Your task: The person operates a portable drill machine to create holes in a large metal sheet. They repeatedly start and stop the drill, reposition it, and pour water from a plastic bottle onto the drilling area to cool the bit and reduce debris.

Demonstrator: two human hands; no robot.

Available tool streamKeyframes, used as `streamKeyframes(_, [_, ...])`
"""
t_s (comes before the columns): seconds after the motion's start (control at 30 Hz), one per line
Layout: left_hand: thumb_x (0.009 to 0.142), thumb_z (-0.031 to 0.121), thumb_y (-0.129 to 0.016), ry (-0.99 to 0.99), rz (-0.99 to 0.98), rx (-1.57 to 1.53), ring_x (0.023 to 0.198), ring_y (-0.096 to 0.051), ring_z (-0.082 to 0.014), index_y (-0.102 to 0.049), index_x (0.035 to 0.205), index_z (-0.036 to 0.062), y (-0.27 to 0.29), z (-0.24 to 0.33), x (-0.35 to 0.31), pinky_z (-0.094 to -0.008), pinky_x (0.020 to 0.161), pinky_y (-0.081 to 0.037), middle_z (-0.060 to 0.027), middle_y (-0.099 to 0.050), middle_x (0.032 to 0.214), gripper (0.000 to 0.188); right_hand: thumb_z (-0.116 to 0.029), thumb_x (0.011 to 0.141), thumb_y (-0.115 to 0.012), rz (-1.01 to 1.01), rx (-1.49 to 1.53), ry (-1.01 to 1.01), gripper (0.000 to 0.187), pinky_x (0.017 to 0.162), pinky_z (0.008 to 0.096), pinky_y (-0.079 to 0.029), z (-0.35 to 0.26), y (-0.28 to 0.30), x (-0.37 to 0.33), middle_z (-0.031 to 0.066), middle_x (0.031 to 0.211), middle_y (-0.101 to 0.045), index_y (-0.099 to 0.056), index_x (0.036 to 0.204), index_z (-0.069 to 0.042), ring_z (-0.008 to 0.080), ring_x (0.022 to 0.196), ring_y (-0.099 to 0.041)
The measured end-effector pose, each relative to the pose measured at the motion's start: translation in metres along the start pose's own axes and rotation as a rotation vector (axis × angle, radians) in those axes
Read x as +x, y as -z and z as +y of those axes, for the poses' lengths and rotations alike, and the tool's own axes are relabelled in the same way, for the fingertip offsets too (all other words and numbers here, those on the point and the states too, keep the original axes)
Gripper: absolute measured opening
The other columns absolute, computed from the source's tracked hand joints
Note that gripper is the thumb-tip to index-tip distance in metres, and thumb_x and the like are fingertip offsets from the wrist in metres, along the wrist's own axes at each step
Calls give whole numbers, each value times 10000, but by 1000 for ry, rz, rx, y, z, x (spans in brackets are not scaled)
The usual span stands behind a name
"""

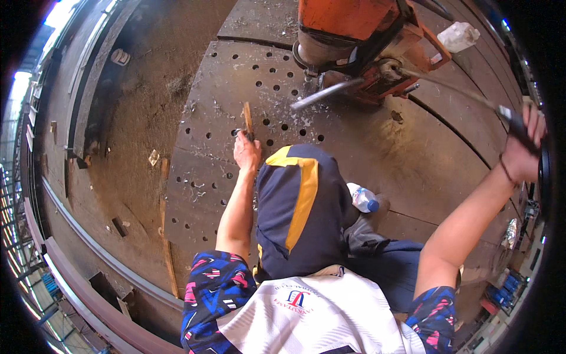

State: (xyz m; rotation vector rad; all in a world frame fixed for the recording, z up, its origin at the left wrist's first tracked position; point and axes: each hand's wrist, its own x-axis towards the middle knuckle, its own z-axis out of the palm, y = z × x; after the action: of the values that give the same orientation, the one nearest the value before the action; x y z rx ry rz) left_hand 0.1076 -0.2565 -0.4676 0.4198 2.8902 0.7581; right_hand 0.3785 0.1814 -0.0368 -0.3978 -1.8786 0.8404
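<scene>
Standing far on a hole-dotted plate (224, 100), a worn orange drill (348, 26) extends its lever (451, 89) rightward, the right hand (522, 147) wrapped around it; the left hand (247, 152) clutches a slim brown tool (248, 120). Nearer, a blue-capped bottle (364, 199), contents unclear; far right, white plastic (458, 37).

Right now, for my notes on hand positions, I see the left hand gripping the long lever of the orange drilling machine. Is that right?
No, the side is wrong: in the head view, the right hand grips the long lever of the orange drilling machine. The left hand holds a thin brown object.
</scene>
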Motion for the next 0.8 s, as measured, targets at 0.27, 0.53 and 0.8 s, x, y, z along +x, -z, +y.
streamKeyframes(0.27, [861,117,-628,-574,-206,-136,1114,-570,-369,-494,1344,113,-5,72,55,-453,931,-499,-177,-571,1176,501,-326,1015,-436,796,436,-946,322,729,374,-504,335,184,-248,79,895,-679,-643,975,-83,247,783,-624])
streamKeyframes(0.53, [939,83,-498,-534,-199,384,1137,-555,-372,-501,1428,251,-53,114,138,-465,944,-493,-180,-544,1212,517,-352,1054,-441,930,282,-1420,410,627,401,-506,290,-24,-289,158,930,-657,-618,1111,13,265,765,-615])
streamKeyframes(0.8, [925,133,-592,-275,-86,176,1089,-589,-373,-487,1392,149,-35,86,123,-475,836,-559,-196,-537,1173,479,-346,1028,-536,1028,209,-1399,352,627,427,-497,256,-35,-276,143,965,-662,-610,1086,-7,268,785,-615])
